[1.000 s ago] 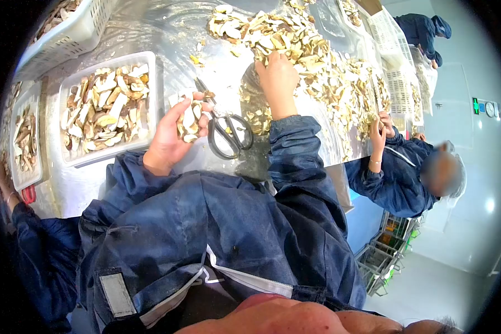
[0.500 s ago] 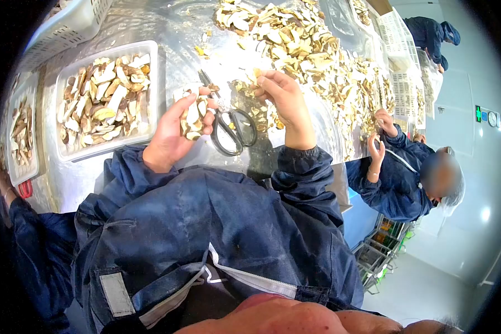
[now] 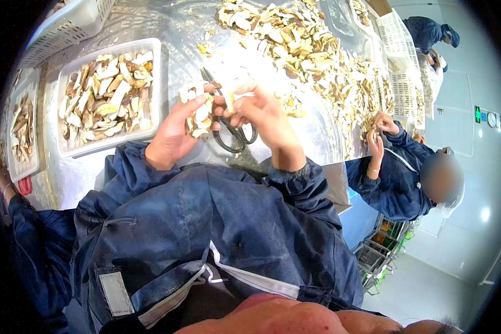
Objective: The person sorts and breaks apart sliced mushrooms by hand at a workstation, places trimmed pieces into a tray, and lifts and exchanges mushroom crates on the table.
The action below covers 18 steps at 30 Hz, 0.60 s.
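Several mushroom slices [image 3: 201, 118] rest in my left hand [image 3: 175, 131], its fingers curled round them. Close beside it, my right hand [image 3: 267, 119] pinches a pale mushroom slice [image 3: 230, 102] between thumb and fingers. Below both hands, black-handled scissors [image 3: 227, 146] lie on the metal table, their blades pointing away and partly hidden by the hands. To the left stands a white plastic tray [image 3: 160, 89] heaped with mushroom slices [image 3: 108, 97]. A broad spread of loose slices [image 3: 300, 42] covers the table beyond my right hand.
White perforated baskets [image 3: 398, 44] line the table's far side, and another basket [image 3: 89, 25] stands upper left. A second tray [image 3: 34, 161] sits at the far left near a co-worker's sleeve [image 3: 42, 250]. To the right, a co-worker's hands [image 3: 381, 133] work over the slices.
My right hand has moved left from the table toward my left hand, bringing a slice with it. My left hand stays nearly in place. The co-worker's hands on the right have come together.
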Motion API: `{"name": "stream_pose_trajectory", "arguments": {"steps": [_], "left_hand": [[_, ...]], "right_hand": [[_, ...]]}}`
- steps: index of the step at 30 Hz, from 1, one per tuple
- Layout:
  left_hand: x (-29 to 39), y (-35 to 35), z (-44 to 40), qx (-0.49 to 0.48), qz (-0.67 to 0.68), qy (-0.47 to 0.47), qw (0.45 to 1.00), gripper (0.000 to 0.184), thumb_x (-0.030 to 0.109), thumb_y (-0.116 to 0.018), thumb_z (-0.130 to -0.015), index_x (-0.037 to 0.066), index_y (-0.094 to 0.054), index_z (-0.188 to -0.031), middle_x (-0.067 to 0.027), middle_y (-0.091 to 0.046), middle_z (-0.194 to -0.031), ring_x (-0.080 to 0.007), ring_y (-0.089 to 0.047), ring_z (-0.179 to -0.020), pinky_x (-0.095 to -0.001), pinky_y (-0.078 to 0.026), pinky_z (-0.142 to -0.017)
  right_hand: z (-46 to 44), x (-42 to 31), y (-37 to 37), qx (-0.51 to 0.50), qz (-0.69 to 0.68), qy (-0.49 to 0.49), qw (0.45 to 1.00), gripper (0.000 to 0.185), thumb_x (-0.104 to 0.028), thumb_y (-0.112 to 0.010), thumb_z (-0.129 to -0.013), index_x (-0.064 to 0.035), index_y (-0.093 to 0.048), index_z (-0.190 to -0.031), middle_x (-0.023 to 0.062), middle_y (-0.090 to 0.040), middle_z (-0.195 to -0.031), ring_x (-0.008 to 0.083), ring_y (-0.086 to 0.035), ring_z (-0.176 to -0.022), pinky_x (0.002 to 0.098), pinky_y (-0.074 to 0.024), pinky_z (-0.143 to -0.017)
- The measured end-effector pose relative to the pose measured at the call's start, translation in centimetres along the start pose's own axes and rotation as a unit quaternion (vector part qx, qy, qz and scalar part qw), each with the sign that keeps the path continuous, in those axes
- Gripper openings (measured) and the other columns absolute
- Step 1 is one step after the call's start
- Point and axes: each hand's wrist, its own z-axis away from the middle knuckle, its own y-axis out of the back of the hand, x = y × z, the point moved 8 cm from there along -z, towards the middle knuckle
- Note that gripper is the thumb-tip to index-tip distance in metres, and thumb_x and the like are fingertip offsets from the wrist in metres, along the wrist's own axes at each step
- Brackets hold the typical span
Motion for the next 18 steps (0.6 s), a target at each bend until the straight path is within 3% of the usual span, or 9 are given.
{"name": "stream_pose_trajectory", "arguments": {"steps": [5, 8, 15, 18], "left_hand": [[0.2, -0.6, 0.3, -0.013, -0.037, 0.007, 0.999, 0.046, 0.008, -0.065, -0.092, 0.003, -0.047, -0.134, -0.0100, -0.063, -0.106, -0.0166, -0.063, -0.089, -0.0300, -0.052, -0.077], [0.3, -0.3, 0.3, -0.010, -0.054, -0.010, 0.998, 0.048, 0.004, -0.065, -0.089, 0.003, -0.046, -0.134, -0.0093, -0.063, -0.105, -0.0155, -0.062, -0.087, -0.0292, -0.051, -0.077], [1.0, -0.4, 0.4, -0.004, -0.074, -0.047, 0.996, 0.047, 0.001, -0.065, -0.088, 0.002, -0.048, -0.132, -0.0084, -0.065, -0.107, -0.0151, -0.065, -0.096, -0.0296, -0.052, -0.085], [1.1, -0.7, 0.7, 0.007, -0.089, -0.036, 0.995, 0.048, 0.000, -0.066, -0.088, 0.002, -0.048, -0.133, -0.0081, -0.065, -0.107, -0.0148, -0.065, -0.096, -0.0291, -0.053, -0.084]], "right_hand": [[0.9, 1.1, -1.9, 0.009, 0.014, -0.017, 1.000, 0.016, -0.010, -0.059, -0.098, -0.0051, -0.053, -0.112, 0.0097, -0.069, -0.086, 0.0111, -0.063, -0.073, 0.0226, -0.0468, -0.064], [0.9, 1.5, -2.3, 0.016, 0.011, -0.005, 1.000, 0.015, -0.011, -0.060, -0.098, -0.0059, -0.051, -0.109, 0.0076, -0.069, -0.082, 0.0119, -0.063, -0.067, 0.0240, -0.0459, -0.058], [0.9, 1.7, -2.5, 0.025, 0.031, 0.037, 0.999, 0.019, -0.006, -0.072, -0.091, 0.0007, -0.059, -0.103, 0.0066, -0.069, -0.091, 0.0105, -0.066, -0.080, 0.0231, -0.0513, -0.070], [0.8, 1.8, -2.2, 0.032, 0.020, 0.016, 0.999, 0.017, -0.005, -0.071, -0.091, 0.0022, -0.061, -0.103, 0.0064, -0.069, -0.090, 0.0103, -0.066, -0.080, 0.0227, -0.0520, -0.072]]}}
